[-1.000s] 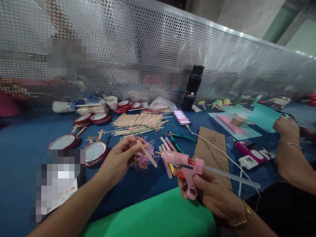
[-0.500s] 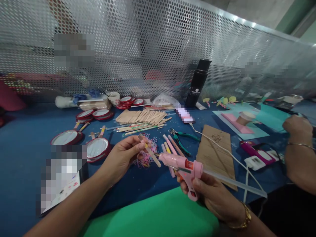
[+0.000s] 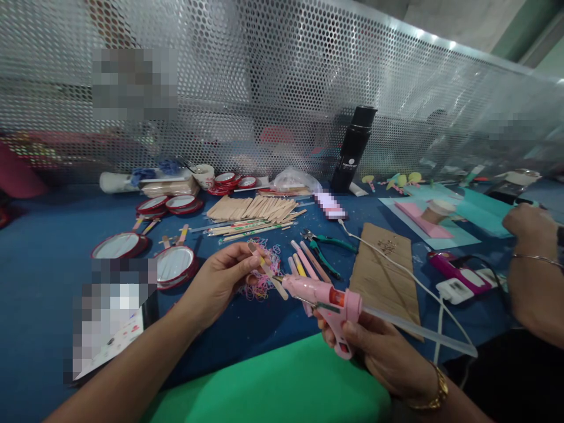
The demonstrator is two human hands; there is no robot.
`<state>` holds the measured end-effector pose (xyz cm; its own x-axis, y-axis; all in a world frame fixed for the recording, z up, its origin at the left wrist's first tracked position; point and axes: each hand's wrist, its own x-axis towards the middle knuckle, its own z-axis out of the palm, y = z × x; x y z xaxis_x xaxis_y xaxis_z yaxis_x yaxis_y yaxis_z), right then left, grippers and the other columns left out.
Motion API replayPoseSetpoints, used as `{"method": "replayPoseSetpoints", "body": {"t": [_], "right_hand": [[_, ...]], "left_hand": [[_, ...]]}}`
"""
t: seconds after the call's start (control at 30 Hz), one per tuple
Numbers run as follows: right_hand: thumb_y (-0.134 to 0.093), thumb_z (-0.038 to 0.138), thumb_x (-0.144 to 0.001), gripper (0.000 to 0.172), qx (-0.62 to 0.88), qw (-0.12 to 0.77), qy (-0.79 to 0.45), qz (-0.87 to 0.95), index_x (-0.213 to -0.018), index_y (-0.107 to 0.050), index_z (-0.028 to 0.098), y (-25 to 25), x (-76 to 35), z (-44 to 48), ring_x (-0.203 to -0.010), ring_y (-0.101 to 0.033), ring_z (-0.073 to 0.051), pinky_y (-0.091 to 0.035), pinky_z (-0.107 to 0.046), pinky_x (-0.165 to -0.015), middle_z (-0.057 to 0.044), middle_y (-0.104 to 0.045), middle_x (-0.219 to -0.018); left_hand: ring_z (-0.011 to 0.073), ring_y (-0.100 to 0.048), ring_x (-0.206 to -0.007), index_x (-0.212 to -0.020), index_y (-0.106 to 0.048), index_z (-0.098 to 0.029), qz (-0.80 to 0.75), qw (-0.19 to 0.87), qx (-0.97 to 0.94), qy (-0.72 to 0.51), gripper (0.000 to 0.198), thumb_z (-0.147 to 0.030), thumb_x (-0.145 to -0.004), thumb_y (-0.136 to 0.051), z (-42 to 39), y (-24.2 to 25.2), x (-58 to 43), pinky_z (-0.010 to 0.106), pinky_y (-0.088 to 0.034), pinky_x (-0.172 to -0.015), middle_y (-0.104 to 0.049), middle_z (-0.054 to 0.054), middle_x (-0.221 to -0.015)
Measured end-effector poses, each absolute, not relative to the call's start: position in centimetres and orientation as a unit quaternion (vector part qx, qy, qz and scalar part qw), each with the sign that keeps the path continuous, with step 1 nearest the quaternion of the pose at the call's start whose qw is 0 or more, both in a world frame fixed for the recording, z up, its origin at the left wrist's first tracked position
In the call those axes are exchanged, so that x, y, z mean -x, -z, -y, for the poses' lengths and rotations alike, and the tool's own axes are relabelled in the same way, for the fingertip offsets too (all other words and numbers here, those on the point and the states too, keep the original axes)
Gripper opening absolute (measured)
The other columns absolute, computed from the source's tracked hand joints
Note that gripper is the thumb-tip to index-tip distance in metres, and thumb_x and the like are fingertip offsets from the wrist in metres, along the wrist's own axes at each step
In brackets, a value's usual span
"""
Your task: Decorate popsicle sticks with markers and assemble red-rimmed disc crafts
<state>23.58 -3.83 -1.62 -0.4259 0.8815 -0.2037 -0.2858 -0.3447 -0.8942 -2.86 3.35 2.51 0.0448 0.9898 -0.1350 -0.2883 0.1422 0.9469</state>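
Observation:
Between its thumb and fingers, my left hand [image 3: 224, 279] pinches a popsicle stick [image 3: 278, 286] that bears a yellow patch. My right hand [image 3: 370, 343] is wrapped around the handle of a pink glue gun [image 3: 315, 291], a long clear glue stick [image 3: 423, 329] poking out of its rear. The metal nozzle is at the popsicle stick's surface; whether it touches I cannot tell. Behind the stick lies a tangle of pastel rubber bands [image 3: 264, 288]. Several markers [image 3: 308, 261] rest beyond the gun, beside green-handled pliers [image 3: 328, 249].
Loose popsicle sticks [image 3: 253, 208] lie in the middle, with red-rimmed round tins [image 3: 174, 267] to the left. A black bottle [image 3: 353, 150] stands by the perforated metal screen [image 3: 282, 76]. Cardboard [image 3: 388, 282] and a white cable [image 3: 396, 264] lie right, near another person's arm [image 3: 535, 270].
The glue gun has shifted slightly left, and its nozzle now overlaps the popsicle stick. My left hand has barely moved.

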Motion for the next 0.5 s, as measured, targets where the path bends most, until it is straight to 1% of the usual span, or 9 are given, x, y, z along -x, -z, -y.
{"method": "replayPoseSetpoints", "body": {"t": [0.2, 0.37, 0.5], "right_hand": [[-0.081, 0.055, -0.077, 0.044, 0.357, 0.4, -0.739, 0.409, -0.103, -0.078, 0.019, 1.82, -23.6, 3.85, -0.071, -0.052, -0.012, -0.039, -0.026, -0.066, -0.004, -0.063, -0.081], [-0.081, 0.054, -0.078, 0.044, 0.355, 0.401, -0.737, 0.412, -0.104, -0.076, 0.018, 2.09, -23.7, 3.83, -0.071, -0.052, -0.011, -0.038, -0.026, -0.064, -0.004, -0.064, -0.084], [-0.081, 0.055, -0.077, 0.046, 0.359, 0.399, -0.734, 0.415, -0.103, -0.076, 0.018, 2.0, -23.75, 3.87, -0.07, -0.051, -0.011, -0.039, -0.025, -0.064, -0.004, -0.063, -0.084]], "left_hand": [[0.006, -0.062, -0.057, -0.068, -0.071, -0.017, -0.441, 0.611, -0.389, -0.53, 0.035, -0.035, -0.054, -0.097, -3.24, -2.63, 2.81, 0.012, -0.052, -0.052, -0.071, -0.003, -0.073], [0.0062, -0.062, -0.059, -0.07, -0.072, -0.017, -0.435, 0.612, -0.391, -0.532, 0.033, -0.035, -0.056, -0.097, -3.3, -2.54, 2.91, 0.012, -0.052, -0.052, -0.072, -0.002, -0.075], [0.006, -0.062, -0.058, -0.069, -0.072, -0.016, -0.441, 0.61, -0.385, -0.534, 0.035, -0.035, -0.055, -0.097, -3.28, -2.67, 2.9, 0.012, -0.052, -0.052, -0.073, -0.001, -0.077]]}}
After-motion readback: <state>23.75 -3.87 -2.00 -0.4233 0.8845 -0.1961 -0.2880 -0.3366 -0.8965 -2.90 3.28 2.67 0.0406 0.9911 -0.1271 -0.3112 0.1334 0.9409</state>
